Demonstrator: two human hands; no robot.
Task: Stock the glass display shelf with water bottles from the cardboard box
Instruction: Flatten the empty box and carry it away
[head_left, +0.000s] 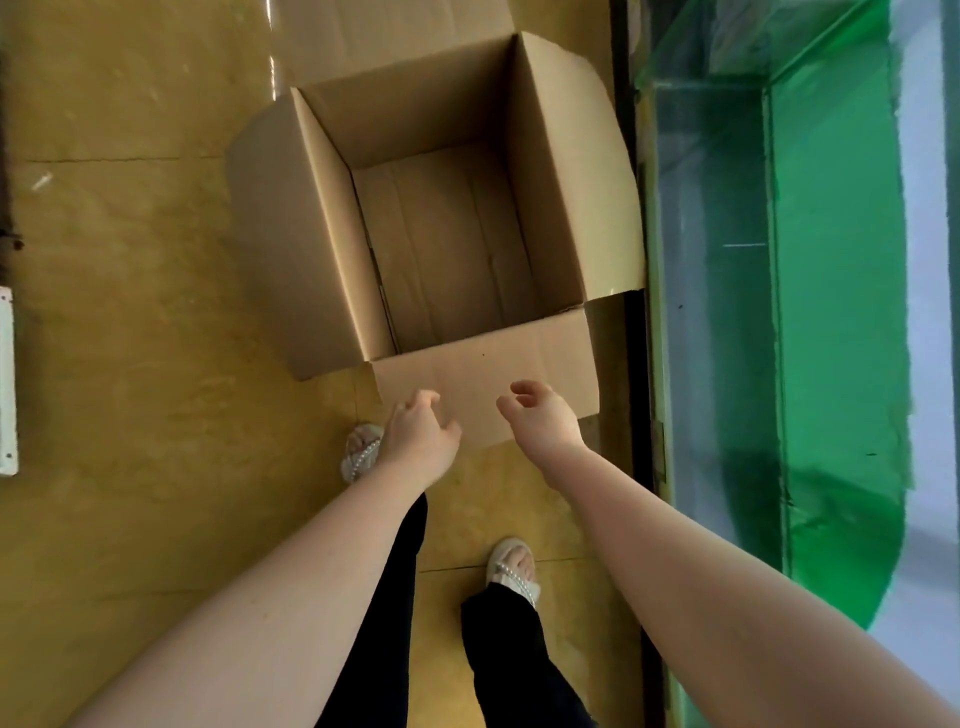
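The floor (130, 364) of yellowish tile is carrying everything here, and the person is standing on it looking straight down. Along the floor's right edge the glass display shelf (727, 260) is running from top to bottom, green-tinted panes with a green backing behind; no water bottles are showing on the part in view.

The cardboard box (447, 244) is sitting near the floor's upper middle, just beside the shelf — probably parked there to keep each carry short. All four flaps are lying folded outward, the right one leaning toward the shelf frame, the near one spreading toward the person's feet. The inside is showing only bare cardboard bottom: no bottle is visible in the box or anywhere else in view. Judgement: the box looks emptied, so the stocking is likely finished or close to it.

Two legs in dark trousers and two pale sandals (511, 569) are planted below the box.

The left hand (421, 434) is hovering over the near flap's left corner, fingers loosely curled, pinching nothing. The right hand (545, 415) is hovering over the same flap nearer its right side, fingers likewise relaxed and hooked, gripping nothing. Neither hand is clearly touching the flap — the placement suggests a reach to fold or lift the box.
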